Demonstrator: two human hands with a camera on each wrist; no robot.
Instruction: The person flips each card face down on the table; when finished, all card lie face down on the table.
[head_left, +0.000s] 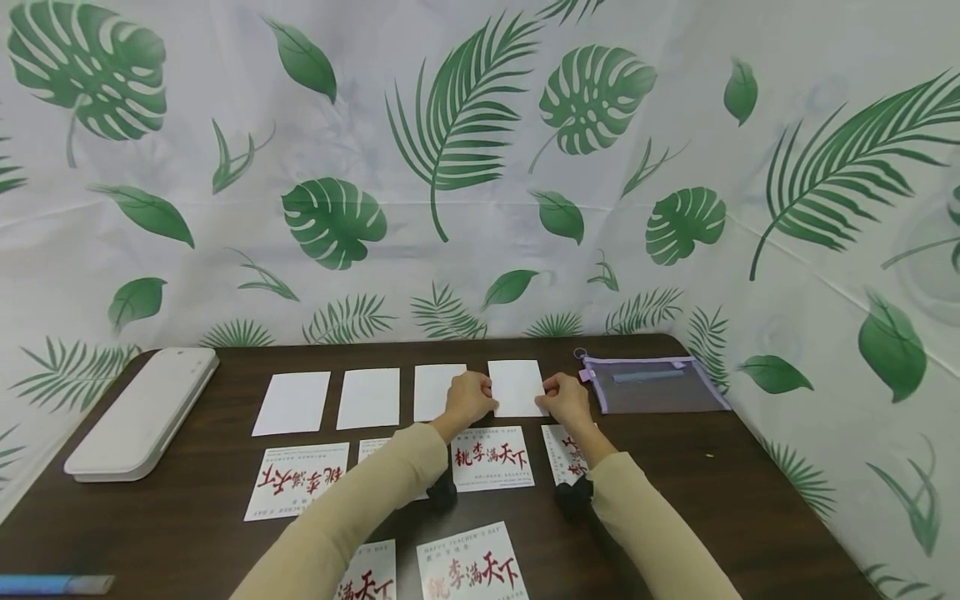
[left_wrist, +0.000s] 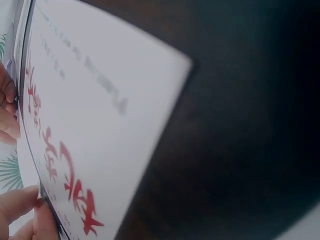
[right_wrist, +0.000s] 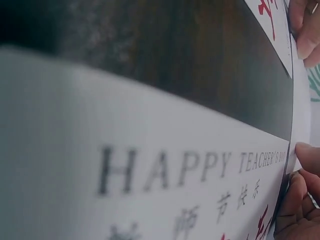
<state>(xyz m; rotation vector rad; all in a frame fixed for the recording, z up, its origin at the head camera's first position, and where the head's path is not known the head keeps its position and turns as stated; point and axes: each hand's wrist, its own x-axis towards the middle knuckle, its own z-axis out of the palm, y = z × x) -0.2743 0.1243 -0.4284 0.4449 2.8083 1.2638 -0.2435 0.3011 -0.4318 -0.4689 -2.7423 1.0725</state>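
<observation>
Lying nearest on the dark table (head_left: pixel 750 500) are printed cards (head_left: pixel 491 457) with red lettering (one reads "Happy Teacher's Day"), face up in rough rows; beyond them the left hand (head_left: pixel 468 398) and right hand (head_left: pixel 566 400) each pinch a side edge of the rightmost blank sheet (head_left: pixel 516 385), flat in the far row. Four sheets lie there, apparently laid out; the laminator (head_left: pixel 142 417) and mesh pouch (head_left: pixel 652 385) sit untouched
</observation>
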